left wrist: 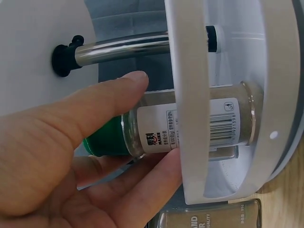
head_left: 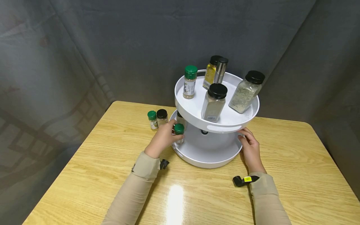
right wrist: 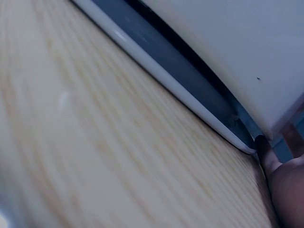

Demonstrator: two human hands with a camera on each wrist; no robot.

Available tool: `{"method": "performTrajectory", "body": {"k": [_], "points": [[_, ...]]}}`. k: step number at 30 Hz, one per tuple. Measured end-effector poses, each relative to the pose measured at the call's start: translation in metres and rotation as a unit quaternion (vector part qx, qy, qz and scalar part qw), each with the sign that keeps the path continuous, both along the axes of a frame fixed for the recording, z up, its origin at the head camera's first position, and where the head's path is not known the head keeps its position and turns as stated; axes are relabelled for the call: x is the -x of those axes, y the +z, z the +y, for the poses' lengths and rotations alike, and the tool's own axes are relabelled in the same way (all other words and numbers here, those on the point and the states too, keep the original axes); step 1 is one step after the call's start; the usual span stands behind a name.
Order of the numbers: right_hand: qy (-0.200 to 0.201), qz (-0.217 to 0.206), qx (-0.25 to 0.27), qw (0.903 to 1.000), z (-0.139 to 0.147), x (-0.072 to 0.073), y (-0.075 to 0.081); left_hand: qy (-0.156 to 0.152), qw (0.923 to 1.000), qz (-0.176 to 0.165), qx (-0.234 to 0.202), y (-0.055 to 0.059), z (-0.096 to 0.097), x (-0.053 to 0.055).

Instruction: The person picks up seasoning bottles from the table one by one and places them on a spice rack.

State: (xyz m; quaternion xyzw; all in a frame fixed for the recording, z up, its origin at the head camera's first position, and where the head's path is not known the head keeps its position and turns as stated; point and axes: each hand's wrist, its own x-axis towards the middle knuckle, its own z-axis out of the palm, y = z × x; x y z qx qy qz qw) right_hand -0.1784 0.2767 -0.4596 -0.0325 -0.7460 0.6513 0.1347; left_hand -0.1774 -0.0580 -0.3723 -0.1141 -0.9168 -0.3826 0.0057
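Observation:
A white two-tier turntable (head_left: 208, 161) stands on the table. My left hand (head_left: 164, 137) grips a green-capped spice jar (left wrist: 159, 121) near its top, thumb on one side and fingers on the other. The jar's base is inside the lower tier's rim (left wrist: 192, 118), at the left; part of its label shows through the rim's slot. Behind it on that tier is a black-capped jar (head_left: 179, 118), mostly hidden. My right hand (head_left: 251, 150) rests at the lower tier's right edge, thumb and fingers apart, partly beneath the upper tier (head_left: 197, 115).
The upper tier bears a green-capped jar (head_left: 189, 82), a yellow-labelled bottle (head_left: 209, 75), a steel-coloured bottle (head_left: 220, 72) and two square black-capped jars (head_left: 213, 107). Left of the turntable stand a small green-capped jar (head_left: 153, 120) and a black-capped jar (head_left: 162, 117). Dark curtain (head_left: 140, 56) hangs behind.

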Motion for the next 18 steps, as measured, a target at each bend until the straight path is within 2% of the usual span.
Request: {"method": "performTrajectory", "body": {"k": [11, 18], "points": [[0.004, 0.003, 0.003, 1.0000, 0.0005, -0.0004, -0.0001, -0.004, 0.9999, -0.009, 0.000, 0.0004, -0.0001, 0.0002], [0.003, -0.003, -0.001, 1.0000, -0.0006, -0.0012, 0.0006, -0.006, 0.9997, -0.021, -0.014, 0.0058, -0.0037, -0.0025]]}}
